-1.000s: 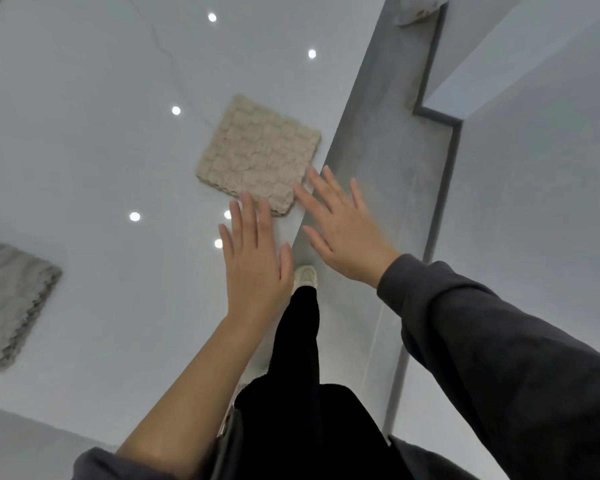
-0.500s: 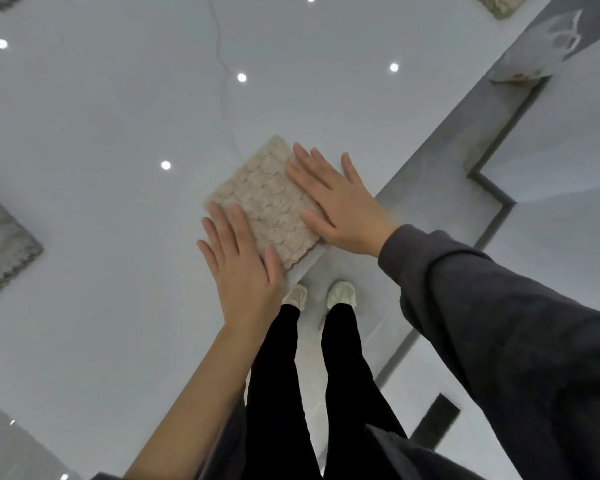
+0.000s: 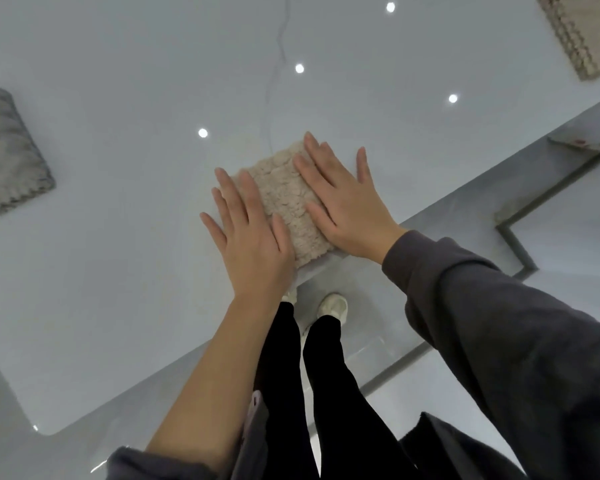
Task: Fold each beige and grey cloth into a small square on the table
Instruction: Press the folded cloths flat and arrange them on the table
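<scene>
Head view: fluffy, bumpy beige cloth [image 3: 288, 202], folded into a thick pad, sits right at the desk's [image 3: 118, 237] near edge. Both hands lie flat on it with fingers straight, left hand [image 3: 250, 233] and right hand [image 3: 343, 202], hiding its sides, so I can't tell its long axis. Its near side runs roughly along the desk edge. A folded grey cloth [image 3: 7, 154] lies far left, and another beige cloth [image 3: 582, 29] sits top right.

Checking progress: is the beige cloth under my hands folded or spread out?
Folded. The beige cloth is a small thick square at the table edge, left hand and right hand flat on it.
</scene>
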The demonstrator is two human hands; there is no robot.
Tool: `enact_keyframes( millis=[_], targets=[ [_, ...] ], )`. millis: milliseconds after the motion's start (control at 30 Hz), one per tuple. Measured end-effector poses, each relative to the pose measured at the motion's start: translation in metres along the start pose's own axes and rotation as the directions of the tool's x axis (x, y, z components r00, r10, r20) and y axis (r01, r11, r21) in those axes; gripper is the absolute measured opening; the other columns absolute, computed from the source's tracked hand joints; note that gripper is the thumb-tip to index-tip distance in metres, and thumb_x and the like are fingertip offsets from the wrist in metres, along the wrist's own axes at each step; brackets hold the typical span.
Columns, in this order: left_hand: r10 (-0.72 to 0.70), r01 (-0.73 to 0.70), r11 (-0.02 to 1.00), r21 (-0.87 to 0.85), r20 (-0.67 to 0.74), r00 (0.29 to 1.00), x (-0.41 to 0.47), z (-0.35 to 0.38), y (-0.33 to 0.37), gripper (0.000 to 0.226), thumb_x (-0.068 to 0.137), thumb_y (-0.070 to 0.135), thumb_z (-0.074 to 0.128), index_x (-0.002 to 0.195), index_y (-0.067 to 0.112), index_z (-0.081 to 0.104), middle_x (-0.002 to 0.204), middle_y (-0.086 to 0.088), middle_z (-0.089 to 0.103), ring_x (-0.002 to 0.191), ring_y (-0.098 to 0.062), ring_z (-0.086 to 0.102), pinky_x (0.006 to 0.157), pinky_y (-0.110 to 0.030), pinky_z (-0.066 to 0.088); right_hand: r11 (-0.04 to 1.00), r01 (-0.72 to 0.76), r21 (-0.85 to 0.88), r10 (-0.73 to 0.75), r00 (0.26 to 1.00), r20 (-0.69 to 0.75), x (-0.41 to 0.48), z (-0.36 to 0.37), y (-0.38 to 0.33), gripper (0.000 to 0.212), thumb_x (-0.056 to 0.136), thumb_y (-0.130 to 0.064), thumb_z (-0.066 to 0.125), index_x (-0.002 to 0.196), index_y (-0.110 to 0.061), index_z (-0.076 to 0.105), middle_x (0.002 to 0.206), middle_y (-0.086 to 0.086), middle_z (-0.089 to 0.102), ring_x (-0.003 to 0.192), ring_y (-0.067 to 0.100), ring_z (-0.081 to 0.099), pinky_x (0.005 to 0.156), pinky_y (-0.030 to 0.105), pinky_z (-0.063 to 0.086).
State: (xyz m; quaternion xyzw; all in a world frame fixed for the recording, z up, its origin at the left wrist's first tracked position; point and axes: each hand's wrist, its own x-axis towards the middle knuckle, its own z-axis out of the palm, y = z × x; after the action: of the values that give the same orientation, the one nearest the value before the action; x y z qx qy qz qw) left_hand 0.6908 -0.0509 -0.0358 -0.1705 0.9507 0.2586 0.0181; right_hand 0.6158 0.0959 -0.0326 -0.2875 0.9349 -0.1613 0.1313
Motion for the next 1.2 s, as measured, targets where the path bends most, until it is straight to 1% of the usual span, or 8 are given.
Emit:
enact_keyframes(
  millis=[167, 633, 767, 833, 933, 1033, 1100, 1200],
  targets=[
    [0.006, -0.007, 0.999, 0.039, 0.012, 1.000, 0.001, 0.010, 0.001, 0.061, 0.098, 0.025, 0.024, 0.155, 0.012, 0.009, 0.163, -0.014, 0.001, 0.150, -0.032, 0.000, 0.119, -0.057, 0.000, 0.997, 0.001, -0.077, 0.001, 1.000, 0.022, 0.003, 0.009, -0.008, 0.061, 0.100, -0.039, 0.023, 0.156, -0.015, 0.014, 0.164, 0.006, 0.005, 0.150, 0.028, 0.006, 0.114, 0.066, 0.001],
    [0.062, -0.066, 0.992, 0.110, 0.041, 0.997, 0.007, 0.010, -0.004, 0.061, 0.097, 0.027, 0.024, 0.155, 0.012, 0.009, 0.163, -0.012, 0.004, 0.150, -0.029, 0.003, 0.119, -0.056, 0.001, 0.991, -0.014, -0.135, 0.014, 1.000, 0.001, 0.003, 0.017, -0.013, 0.059, 0.101, -0.037, 0.024, 0.155, -0.014, 0.018, 0.163, 0.009, 0.010, 0.150, 0.029, 0.008, 0.114, 0.066, 0.006],
    [0.144, -0.173, 0.972, 0.160, 0.179, 0.973, 0.011, -0.008, -0.014, 0.064, 0.098, 0.038, 0.023, 0.155, 0.015, 0.006, 0.164, -0.008, 0.001, 0.151, -0.027, -0.001, 0.118, -0.057, -0.003, 0.993, 0.018, -0.117, -0.017, 1.000, 0.008, -0.003, 0.006, -0.007, 0.060, 0.101, -0.041, 0.026, 0.155, -0.018, 0.013, 0.163, 0.008, 0.006, 0.150, 0.029, 0.003, 0.115, 0.066, 0.003],
    [0.231, -0.257, 0.960, 0.106, 0.211, 0.950, 0.027, -0.030, -0.027, 0.066, 0.097, 0.041, 0.024, 0.155, 0.015, 0.007, 0.164, -0.006, -0.001, 0.150, -0.027, -0.003, 0.119, -0.054, -0.004, 0.991, 0.061, -0.117, -0.061, 0.998, -0.001, -0.014, -0.007, 0.005, 0.061, 0.101, -0.041, 0.029, 0.155, -0.019, 0.012, 0.163, 0.010, 0.005, 0.150, 0.031, 0.001, 0.115, 0.066, 0.002],
    [0.449, -0.469, 0.883, 0.033, 0.233, 0.862, 0.071, -0.062, -0.039, 0.064, 0.099, 0.037, 0.028, 0.156, 0.013, 0.010, 0.164, -0.007, 0.003, 0.150, -0.027, -0.002, 0.120, -0.051, 0.000, 0.907, 0.357, -0.223, -0.357, 0.933, 0.041, -0.033, -0.019, 0.015, 0.058, 0.101, -0.035, 0.037, 0.153, -0.016, 0.021, 0.161, 0.013, 0.015, 0.149, 0.033, 0.009, 0.115, 0.065, 0.008],
    [0.684, -0.748, 0.661, 0.054, 0.365, 0.631, 0.118, -0.069, -0.029, 0.061, 0.102, 0.038, 0.027, 0.155, 0.014, 0.013, 0.163, -0.008, 0.007, 0.150, -0.028, 0.003, 0.120, -0.052, 0.006, 0.661, 0.699, -0.274, -0.689, 0.710, 0.148, -0.035, -0.018, 0.010, 0.055, 0.098, -0.024, 0.048, 0.150, -0.018, 0.033, 0.158, 0.009, 0.027, 0.146, 0.030, 0.023, 0.116, 0.060, 0.016],
    [0.751, -0.855, 0.517, 0.041, 0.457, 0.476, 0.139, -0.063, -0.015, 0.060, 0.102, 0.042, 0.023, 0.156, 0.017, 0.012, 0.163, -0.005, 0.007, 0.150, -0.026, 0.003, 0.121, -0.050, 0.006, 0.545, 0.793, -0.271, -0.781, 0.598, 0.179, -0.025, -0.013, 0.003, 0.055, 0.098, -0.019, 0.050, 0.150, -0.018, 0.035, 0.157, 0.007, 0.030, 0.146, 0.028, 0.025, 0.116, 0.057, 0.019],
    [0.770, -0.908, 0.418, 0.013, 0.526, 0.362, 0.159, -0.050, 0.000, 0.058, 0.102, 0.045, 0.017, 0.156, 0.023, 0.011, 0.163, 0.000, 0.007, 0.151, -0.024, 0.002, 0.121, -0.049, 0.005, 0.482, 0.837, -0.260, -0.823, 0.534, 0.191, -0.006, -0.005, -0.002, 0.059, 0.096, -0.010, 0.049, 0.151, -0.019, 0.031, 0.158, 0.006, 0.028, 0.146, 0.026, 0.023, 0.118, 0.054, 0.014]
  ],
)
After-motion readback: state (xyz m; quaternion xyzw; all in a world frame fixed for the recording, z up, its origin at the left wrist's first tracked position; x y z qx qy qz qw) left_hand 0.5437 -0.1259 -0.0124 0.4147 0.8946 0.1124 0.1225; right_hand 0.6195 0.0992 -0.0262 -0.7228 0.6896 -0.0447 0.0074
